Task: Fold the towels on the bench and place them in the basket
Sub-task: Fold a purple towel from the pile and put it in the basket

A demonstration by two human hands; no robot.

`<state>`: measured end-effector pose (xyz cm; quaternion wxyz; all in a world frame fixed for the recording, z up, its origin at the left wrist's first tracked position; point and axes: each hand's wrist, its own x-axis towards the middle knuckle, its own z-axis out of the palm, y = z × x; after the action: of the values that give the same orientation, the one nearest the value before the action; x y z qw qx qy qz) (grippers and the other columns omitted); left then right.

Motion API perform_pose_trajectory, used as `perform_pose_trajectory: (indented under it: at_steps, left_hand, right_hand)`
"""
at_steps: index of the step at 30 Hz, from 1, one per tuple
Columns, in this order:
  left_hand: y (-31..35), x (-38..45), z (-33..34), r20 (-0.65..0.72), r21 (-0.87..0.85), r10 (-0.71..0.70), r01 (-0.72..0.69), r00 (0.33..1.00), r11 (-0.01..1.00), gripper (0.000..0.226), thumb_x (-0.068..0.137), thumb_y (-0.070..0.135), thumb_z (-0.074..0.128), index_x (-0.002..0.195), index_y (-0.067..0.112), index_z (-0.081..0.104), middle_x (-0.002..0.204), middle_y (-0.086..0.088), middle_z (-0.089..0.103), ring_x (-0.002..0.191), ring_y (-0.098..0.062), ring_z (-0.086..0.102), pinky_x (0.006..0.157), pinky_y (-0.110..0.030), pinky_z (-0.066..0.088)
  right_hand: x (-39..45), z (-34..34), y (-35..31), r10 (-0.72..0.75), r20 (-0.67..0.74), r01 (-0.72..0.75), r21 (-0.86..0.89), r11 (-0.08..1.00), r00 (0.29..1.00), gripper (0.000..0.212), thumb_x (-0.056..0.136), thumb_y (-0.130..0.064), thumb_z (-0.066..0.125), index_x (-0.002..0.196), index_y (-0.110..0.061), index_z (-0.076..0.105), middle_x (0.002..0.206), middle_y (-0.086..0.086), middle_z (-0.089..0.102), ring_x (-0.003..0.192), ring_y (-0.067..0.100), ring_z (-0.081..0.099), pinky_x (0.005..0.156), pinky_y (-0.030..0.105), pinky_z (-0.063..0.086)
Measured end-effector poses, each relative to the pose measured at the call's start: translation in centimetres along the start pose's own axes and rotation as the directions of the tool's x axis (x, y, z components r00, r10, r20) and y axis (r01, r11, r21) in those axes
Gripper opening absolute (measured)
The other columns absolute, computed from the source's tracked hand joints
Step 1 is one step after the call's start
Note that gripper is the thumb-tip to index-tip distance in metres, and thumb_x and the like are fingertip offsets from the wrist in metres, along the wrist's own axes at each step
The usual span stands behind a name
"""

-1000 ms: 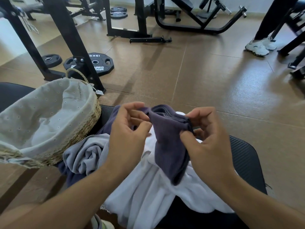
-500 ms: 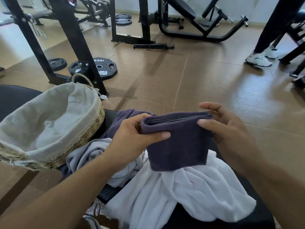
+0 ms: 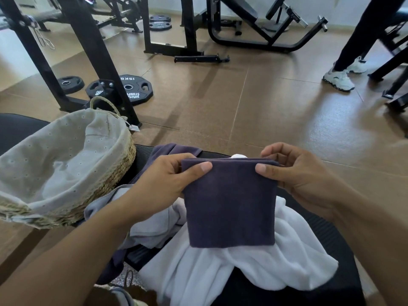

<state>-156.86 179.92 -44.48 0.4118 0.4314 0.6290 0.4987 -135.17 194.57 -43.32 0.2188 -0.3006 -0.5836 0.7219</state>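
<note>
I hold the dark towel point(image 3: 230, 204) by its top edge with both hands, above the bench point(image 3: 326, 235). My left hand point(image 3: 167, 180) pinches the top left corner, thumb on the front and fingers behind, and my right hand point(image 3: 300, 173) pinches the top right corner in the same way. The towel is folded to a neat, almost square shape and hangs flat and upright from my grip; its lower edge reaches down over the white towel point(image 3: 231, 272). The white towel lies unfolded and crumpled on the bench, under the dark towel and toward me. To the left of it, also on the bench, lies a grey towel point(image 3: 145, 219), crumpled, and under it I see one more dark cloth point(image 3: 167, 151) that goes over the far edge of the bench. The basket point(image 3: 66, 164) stands on the left end of the bench, just beside the grey towel; it is woven, with a pale lining, and I see no towel inside it. Behind the bench, on the floor, lie weight plates point(image 3: 130, 89).
</note>
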Motion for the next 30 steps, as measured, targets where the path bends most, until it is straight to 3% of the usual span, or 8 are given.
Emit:
perform_pose_trajectory:
  at_steps: [3,7,12,18,22,26,28,30]
  left_hand:
    - [-0.1,0.1,-0.8,-0.013,0.053,0.016,-0.015,1.0,0.998,0.028,0.09,0.038,0.061,0.084,0.013,0.072,0.076,-0.003,0.071,0.075,-0.015,0.067,0.074,-0.037,0.056]
    - [-0.6,0.1,-1.6,0.027,0.215,0.039,-0.043,0.999,0.976,0.029,0.096,0.038,0.062,0.086,0.012,0.07,0.079,-0.011,0.071,0.073,-0.014,0.064,0.073,-0.036,0.048]
    - [-0.9,0.2,-1.4,0.013,0.22,0.11,-0.11,0.994,0.969,0.033,0.085,0.053,0.061,0.084,0.02,0.068,0.077,-0.008,0.068,0.073,-0.017,0.062,0.071,-0.039,0.047]
    - [-0.5,-0.1,-1.0,0.103,0.15,0.18,-0.194,0.978,0.969,0.021,0.084,0.041,0.067,0.083,0.02,0.062,0.073,0.006,0.058,0.07,-0.01,0.052,0.065,-0.019,0.041]
    - [0.0,-0.4,-1.0,0.106,0.032,0.133,-0.138,0.985,0.99,0.015,0.089,0.021,0.067,0.088,0.01,0.058,0.09,-0.013,0.075,0.081,-0.018,0.066,0.077,-0.027,0.051]
    - [1.1,-1.0,-1.1,0.071,-0.04,0.087,-0.084,0.994,0.996,0.033,0.079,0.041,0.075,0.096,0.018,0.059,0.102,-0.024,0.074,0.093,-0.039,0.072,0.083,-0.052,0.055]
    - [1.5,-1.4,-1.0,0.041,0.081,0.106,-0.109,0.994,0.991,0.044,0.065,0.052,0.077,0.1,0.03,0.063,0.096,-0.007,0.076,0.087,-0.019,0.073,0.08,-0.032,0.055]
    - [1.7,-2.0,-0.6,0.037,0.38,0.18,-0.181,0.983,0.907,0.06,0.055,0.065,0.08,0.107,0.04,0.062,0.093,0.012,0.075,0.086,-0.005,0.07,0.079,-0.017,0.049]
  right_hand:
    - [0.1,-0.3,-0.5,-0.07,-0.038,0.072,0.067,0.995,0.997,0.034,0.054,-0.02,0.087,0.085,-0.02,0.071,0.078,0.0,0.064,0.071,0.013,0.064,0.064,0.022,0.057]
    - [0.0,-0.2,-0.4,-0.156,-0.008,0.155,-0.085,0.984,0.988,0.027,0.06,-0.025,0.085,0.084,-0.029,0.073,0.079,0.0,0.066,0.072,0.013,0.063,0.068,0.026,0.056]
    - [0.2,0.6,0.7,-0.221,-0.107,0.134,-0.525,0.841,0.969,0.042,0.064,-0.036,0.09,0.101,-0.036,0.07,0.098,-0.02,0.072,0.087,0.0,0.068,0.081,0.02,0.056]
    - [0.8,0.4,1.2,0.001,0.086,0.052,-0.617,0.786,0.996,0.086,0.06,-0.049,0.089,0.138,-0.041,0.054,0.127,-0.02,0.068,0.12,-0.003,0.061,0.11,0.035,0.047]
    - [1.1,-0.1,1.8,0.087,0.149,0.01,-0.553,0.833,0.985,0.033,0.078,-0.016,0.087,0.106,-0.014,0.069,0.101,-0.006,0.078,0.099,0.01,0.072,0.101,0.05,0.053]
    - [0.8,0.7,1.2,-0.103,0.073,0.124,-0.417,0.9,0.992,0.021,0.077,-0.004,0.084,0.089,-0.009,0.067,0.083,-0.002,0.076,0.081,0.009,0.071,0.079,0.027,0.056]
    - [0.1,1.9,0.7,-0.217,0.05,0.218,-0.417,0.882,0.975,0.024,0.074,-0.007,0.087,0.088,-0.012,0.068,0.084,0.003,0.077,0.079,0.013,0.071,0.076,0.03,0.059]
    - [-0.9,3.1,0.6,-0.316,0.066,0.31,-0.461,0.832,0.946,0.026,0.072,-0.01,0.09,0.088,-0.016,0.07,0.086,0.004,0.077,0.079,0.017,0.073,0.079,0.037,0.061]
